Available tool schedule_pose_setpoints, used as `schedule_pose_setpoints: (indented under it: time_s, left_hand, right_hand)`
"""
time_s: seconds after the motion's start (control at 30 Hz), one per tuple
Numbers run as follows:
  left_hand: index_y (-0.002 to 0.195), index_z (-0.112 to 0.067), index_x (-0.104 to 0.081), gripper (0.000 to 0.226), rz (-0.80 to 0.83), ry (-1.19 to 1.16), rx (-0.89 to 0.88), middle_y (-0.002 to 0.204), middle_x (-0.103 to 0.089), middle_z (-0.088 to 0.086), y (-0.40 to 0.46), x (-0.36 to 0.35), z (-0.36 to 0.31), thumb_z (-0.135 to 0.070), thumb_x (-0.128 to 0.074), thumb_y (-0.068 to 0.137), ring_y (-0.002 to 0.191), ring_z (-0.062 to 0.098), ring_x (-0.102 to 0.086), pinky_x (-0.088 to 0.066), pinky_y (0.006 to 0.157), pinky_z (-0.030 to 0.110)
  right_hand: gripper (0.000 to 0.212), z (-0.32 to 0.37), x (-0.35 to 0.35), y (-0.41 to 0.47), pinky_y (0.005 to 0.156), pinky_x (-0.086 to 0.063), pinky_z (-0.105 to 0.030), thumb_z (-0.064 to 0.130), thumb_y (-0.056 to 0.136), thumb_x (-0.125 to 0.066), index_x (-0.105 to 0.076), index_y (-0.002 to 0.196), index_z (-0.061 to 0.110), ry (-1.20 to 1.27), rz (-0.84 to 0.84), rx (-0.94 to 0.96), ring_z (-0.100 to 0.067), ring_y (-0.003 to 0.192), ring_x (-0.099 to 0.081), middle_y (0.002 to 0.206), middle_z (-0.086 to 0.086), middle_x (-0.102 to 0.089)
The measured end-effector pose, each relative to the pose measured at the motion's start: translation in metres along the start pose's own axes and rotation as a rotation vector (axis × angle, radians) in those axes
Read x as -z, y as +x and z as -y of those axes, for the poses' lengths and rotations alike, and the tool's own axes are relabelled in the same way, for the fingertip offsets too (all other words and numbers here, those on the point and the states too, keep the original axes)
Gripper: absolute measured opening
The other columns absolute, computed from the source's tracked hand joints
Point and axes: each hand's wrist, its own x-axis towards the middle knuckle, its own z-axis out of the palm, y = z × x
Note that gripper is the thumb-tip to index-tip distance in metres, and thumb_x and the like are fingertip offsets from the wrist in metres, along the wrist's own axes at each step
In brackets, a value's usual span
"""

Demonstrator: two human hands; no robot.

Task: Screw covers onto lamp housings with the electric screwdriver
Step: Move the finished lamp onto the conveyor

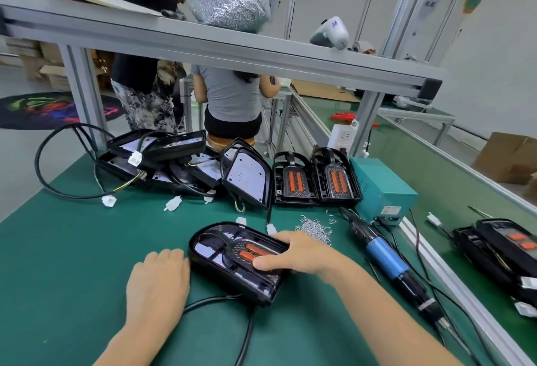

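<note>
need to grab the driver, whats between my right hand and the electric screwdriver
In the head view, bare green mat separates the right hand from the electric screwdriver; the loose screws lie just behind.

Two bare forearms enter from the bottom edge, with no sleeves, gloves, rings, watch or bands visible on them. The left hand (158,281) and right hand (302,252) show short, unpainted fingernails.
</note>
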Motion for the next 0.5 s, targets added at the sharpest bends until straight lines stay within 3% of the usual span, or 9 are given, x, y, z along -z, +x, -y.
schedule_pose_setpoints:
  time_s: [0.07,0.13,0.23,0.3,0.33,0.4,0.43,0.5]
  left_hand:
    - [0.046,-0.009,-0.047,0.046,0.019,0.018,-0.015,0.041,-0.046,0.008,-0.003,-0.002,-0.003,0.01,-0.088,0.036,0.034,0.029,-0.046,-0.036,0.035,0.029]
    - [0.048,-0.009,-0.049,0.045,0.022,0.009,-0.025,0.042,-0.047,0.008,-0.004,-0.006,-0.006,0.009,-0.088,0.037,0.035,0.03,-0.047,-0.038,0.035,0.031]
    - [0.048,-0.01,-0.049,0.044,0.072,-0.039,-0.044,0.042,-0.048,0.007,-0.003,-0.008,-0.015,0.008,-0.088,0.038,0.035,0.03,-0.048,-0.039,0.035,0.031]
    - [0.051,-0.012,-0.051,0.039,0.087,-0.048,-0.04,0.045,-0.051,0.005,0.001,-0.003,-0.026,0.001,-0.088,0.047,0.037,0.028,-0.05,-0.037,0.037,0.028]
    - [0.058,-0.014,-0.054,0.03,0.079,-0.075,-0.005,0.054,-0.057,0.005,0.004,-0.001,-0.031,-0.007,-0.082,0.064,0.045,0.028,-0.052,-0.035,0.042,0.029]
    - [0.078,-0.022,-0.049,0.016,0.101,-0.142,0.093,0.083,-0.063,0.002,0.014,-0.002,-0.042,-0.022,-0.05,0.094,0.068,0.025,-0.047,-0.03,0.058,0.031]
    - [0.082,-0.024,-0.044,0.015,0.122,-0.146,0.084,0.094,-0.063,-0.001,0.017,-0.005,-0.048,-0.023,-0.04,0.097,0.074,0.024,-0.045,-0.03,0.062,0.031]
    - [0.09,-0.023,-0.049,0.011,0.206,-0.21,0.085,0.103,-0.063,-0.004,0.022,-0.008,-0.058,-0.019,-0.039,0.094,0.085,0.023,-0.055,-0.04,0.069,0.028]
  right_hand:
    - [0.033,-0.004,-0.002,0.0,0.063,-0.043,-0.019,0.04,0.069,-0.087,-0.073,0.093,0.023,0.131,0.052,-0.039,-0.008,0.077,-0.062,0.08,0.012,-0.071]
    - [0.032,-0.008,-0.007,-0.004,0.063,-0.048,-0.02,0.038,0.063,-0.089,-0.073,0.084,0.019,0.243,0.042,-0.065,-0.008,0.068,-0.062,0.073,0.008,-0.072]
    - [0.043,-0.016,-0.012,-0.017,0.088,-0.051,-0.032,0.041,0.06,-0.083,-0.075,0.091,0.014,0.454,-0.044,-0.001,-0.016,0.075,-0.066,0.088,-0.005,-0.076]
    - [0.04,-0.018,-0.01,-0.028,0.084,-0.05,-0.032,0.039,0.064,-0.08,-0.076,0.092,0.012,0.564,-0.136,0.099,-0.019,0.076,-0.066,0.09,-0.008,-0.076]
    - [0.035,-0.017,-0.008,-0.034,0.078,-0.05,-0.03,0.037,0.066,-0.079,-0.076,0.09,0.011,0.611,-0.18,0.157,-0.018,0.073,-0.066,0.088,-0.008,-0.075]
    - [0.028,-0.01,-0.006,-0.042,0.072,-0.053,-0.026,0.032,0.068,-0.082,-0.077,0.087,0.012,0.694,-0.245,0.261,-0.019,0.071,-0.067,0.087,-0.011,-0.075]
    - [0.03,-0.007,-0.006,-0.046,0.074,-0.056,-0.028,0.031,0.069,-0.084,-0.077,0.089,0.011,0.727,-0.274,0.304,-0.021,0.075,-0.069,0.09,-0.013,-0.075]
    - [0.038,-0.002,-0.005,-0.053,0.088,-0.055,-0.039,0.035,0.07,-0.078,-0.076,0.095,0.007,0.773,-0.353,0.358,-0.027,0.086,-0.069,0.098,-0.018,-0.074]
